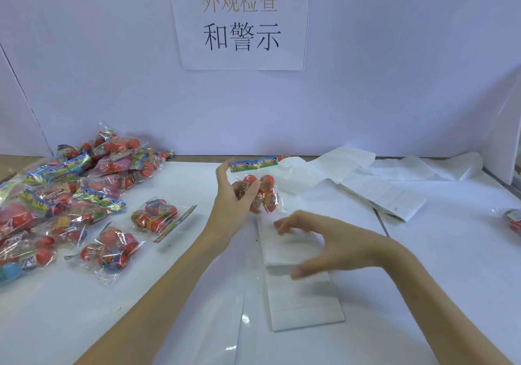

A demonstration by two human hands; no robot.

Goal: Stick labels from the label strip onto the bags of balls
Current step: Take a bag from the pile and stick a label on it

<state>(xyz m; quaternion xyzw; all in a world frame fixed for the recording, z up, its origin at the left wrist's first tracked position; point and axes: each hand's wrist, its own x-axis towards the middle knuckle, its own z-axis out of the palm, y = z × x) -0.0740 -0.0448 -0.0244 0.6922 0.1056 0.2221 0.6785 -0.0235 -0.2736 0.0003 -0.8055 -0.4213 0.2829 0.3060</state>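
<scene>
Bag [260, 192] of balls at 12 o'clock, pinched upright in left hand [229, 195], presumably to face the labeller. Right hand [324, 247], fingers spread and empty, hovers over label strip [301, 288] at centre, likely to peel one. Unlabelled pile [67, 192] at 9 o'clock: over ten bags. One bag [514, 219] at 3 o'clock.

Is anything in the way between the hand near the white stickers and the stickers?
Nothing visible. The right hand hovers right over the label strip, fingers spread, with no object between. The left hand holds the bag of balls beyond it.
</scene>
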